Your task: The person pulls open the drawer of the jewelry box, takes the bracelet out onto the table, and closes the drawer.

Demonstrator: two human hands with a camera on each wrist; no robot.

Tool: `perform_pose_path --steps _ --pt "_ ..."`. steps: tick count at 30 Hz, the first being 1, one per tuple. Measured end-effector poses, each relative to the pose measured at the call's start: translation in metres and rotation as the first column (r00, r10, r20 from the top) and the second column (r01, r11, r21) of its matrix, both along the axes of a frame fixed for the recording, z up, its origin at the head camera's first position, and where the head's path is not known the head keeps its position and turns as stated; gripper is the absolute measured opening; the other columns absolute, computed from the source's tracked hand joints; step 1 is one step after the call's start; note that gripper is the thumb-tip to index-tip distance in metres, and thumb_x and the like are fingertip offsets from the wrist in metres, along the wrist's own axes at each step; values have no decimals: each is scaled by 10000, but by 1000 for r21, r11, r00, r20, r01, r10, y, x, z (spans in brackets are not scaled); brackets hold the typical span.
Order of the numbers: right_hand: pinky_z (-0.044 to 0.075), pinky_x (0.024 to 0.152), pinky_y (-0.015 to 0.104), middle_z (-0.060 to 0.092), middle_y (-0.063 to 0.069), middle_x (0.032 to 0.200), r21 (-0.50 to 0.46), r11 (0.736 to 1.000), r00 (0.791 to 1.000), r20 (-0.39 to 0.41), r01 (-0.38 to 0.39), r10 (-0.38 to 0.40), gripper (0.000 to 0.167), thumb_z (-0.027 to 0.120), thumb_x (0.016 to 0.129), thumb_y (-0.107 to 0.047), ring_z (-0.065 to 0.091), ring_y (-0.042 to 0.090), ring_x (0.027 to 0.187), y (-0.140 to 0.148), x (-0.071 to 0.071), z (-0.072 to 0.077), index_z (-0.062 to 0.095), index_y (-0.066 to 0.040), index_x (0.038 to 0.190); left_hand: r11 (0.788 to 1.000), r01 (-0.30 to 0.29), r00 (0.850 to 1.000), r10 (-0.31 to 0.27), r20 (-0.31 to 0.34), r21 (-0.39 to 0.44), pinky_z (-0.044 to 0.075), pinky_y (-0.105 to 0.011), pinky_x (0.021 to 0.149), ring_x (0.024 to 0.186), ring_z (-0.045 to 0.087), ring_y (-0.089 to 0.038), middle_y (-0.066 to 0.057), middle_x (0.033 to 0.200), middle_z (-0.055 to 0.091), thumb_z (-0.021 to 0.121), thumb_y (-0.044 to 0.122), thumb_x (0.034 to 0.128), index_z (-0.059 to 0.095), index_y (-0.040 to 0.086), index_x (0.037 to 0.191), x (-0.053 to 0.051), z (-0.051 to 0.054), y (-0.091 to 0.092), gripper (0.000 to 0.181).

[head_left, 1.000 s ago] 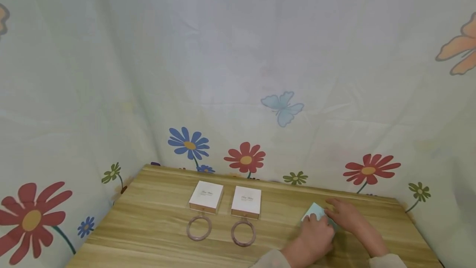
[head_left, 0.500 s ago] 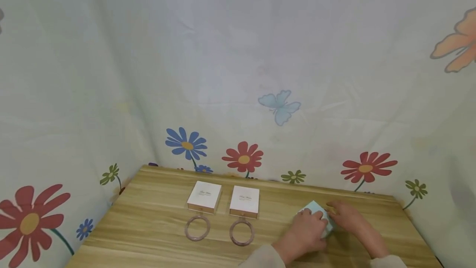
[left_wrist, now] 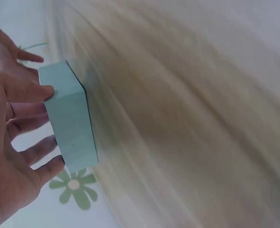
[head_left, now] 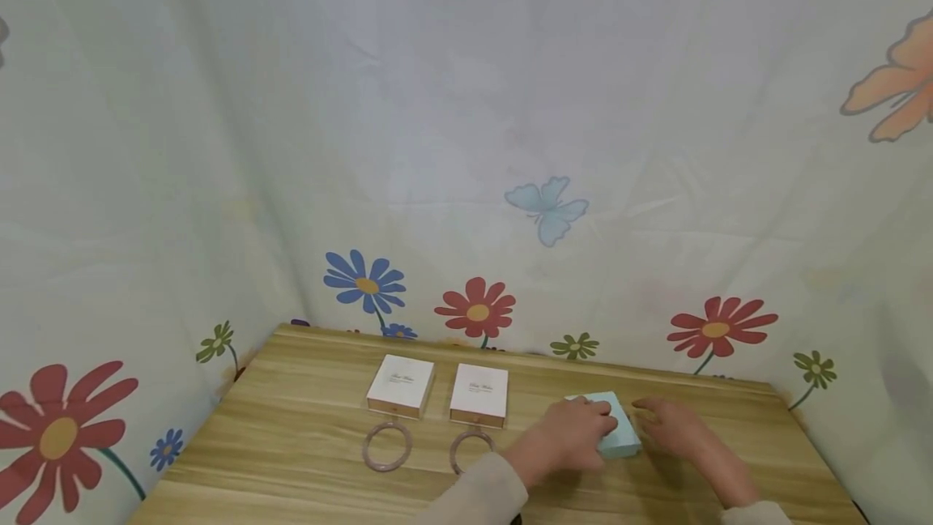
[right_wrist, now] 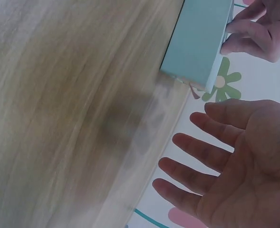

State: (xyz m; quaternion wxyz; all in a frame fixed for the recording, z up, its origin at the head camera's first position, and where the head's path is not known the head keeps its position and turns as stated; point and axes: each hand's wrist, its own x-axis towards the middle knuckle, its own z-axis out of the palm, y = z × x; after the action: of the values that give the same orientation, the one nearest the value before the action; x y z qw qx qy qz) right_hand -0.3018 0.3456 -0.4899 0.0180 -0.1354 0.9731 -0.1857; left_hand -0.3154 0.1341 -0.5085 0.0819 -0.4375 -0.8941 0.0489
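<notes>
A light blue box [head_left: 618, 434] lies on the right part of the wooden table. My left hand [head_left: 576, 432] comes over its left side and holds it between thumb and fingers; in the left wrist view the thumb [left_wrist: 40, 91] rests at a corner of the box [left_wrist: 73, 118]. To the right of the box hovers my right hand [head_left: 678, 428], apart from it. The right wrist view shows that hand's fingers [right_wrist: 197, 152] spread and loosely bent, with nothing in them. A small ribbon-like piece [right_wrist: 194, 91] sticks out at the box's end.
Two white boxes [head_left: 401, 383] [head_left: 479, 393] stand side by side left of centre on the table [head_left: 291, 428]. In front of each lies a bangle [head_left: 387, 446] [head_left: 466, 448]; my left sleeve [head_left: 481, 492] partly covers the right one. A flower-printed curtain [head_left: 408, 144] hangs behind.
The blue box has turned on the table and more of it shows. My left hand has shifted left with its hold on it; my right hand has come away from the box.
</notes>
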Motion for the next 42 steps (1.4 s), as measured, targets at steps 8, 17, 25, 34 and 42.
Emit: perform_pose_path --steps 8,17,25,34,42 --pt "473 963 603 687 263 1167 -9 1000 1000 7 -24 24 268 626 965 -85 626 477 1123 -4 0 -5 673 57 1187 1000 14 997 -12 70 -17 471 -221 698 824 522 -61 149 1046 529 712 326 811 638 290 1069 -9 5 -16 271" --pt "530 883 549 725 198 1099 -26 998 995 -90 -50 47 241 695 931 -77 679 410 1034 -10 -4 -14 709 39 1142 1000 -31 999 31 18 -3 508 -264 914 1090 573 -97 90 1288 538 665 442 937 584 261 1330 -4 0 -13 440" --pt "578 771 489 729 210 1066 -61 995 991 -120 -74 67 244 732 892 -46 718 360 868 -21 -7 -14 712 48 1116 995 -93 995 91 -45 -38 499 -285 969 1150 537 -136 54 1275 547 636 359 991 636 253 1276 3 1 -13 304" --pt "588 748 469 729 208 1060 -89 993 993 -96 -76 67 248 731 881 -9 720 357 862 -24 -4 -14 709 45 1122 985 -172 985 172 12 -4 529 -222 874 1128 583 -111 83 1213 609 686 392 970 723 243 1145 -3 3 -23 232" --pt "595 722 427 740 176 1006 -96 991 988 -130 -91 78 203 744 871 -8 726 309 824 -32 -7 -20 722 37 1068 988 -147 989 146 6 41 534 -202 786 999 617 -89 71 1121 638 730 301 939 756 209 1021 -4 6 -30 126"
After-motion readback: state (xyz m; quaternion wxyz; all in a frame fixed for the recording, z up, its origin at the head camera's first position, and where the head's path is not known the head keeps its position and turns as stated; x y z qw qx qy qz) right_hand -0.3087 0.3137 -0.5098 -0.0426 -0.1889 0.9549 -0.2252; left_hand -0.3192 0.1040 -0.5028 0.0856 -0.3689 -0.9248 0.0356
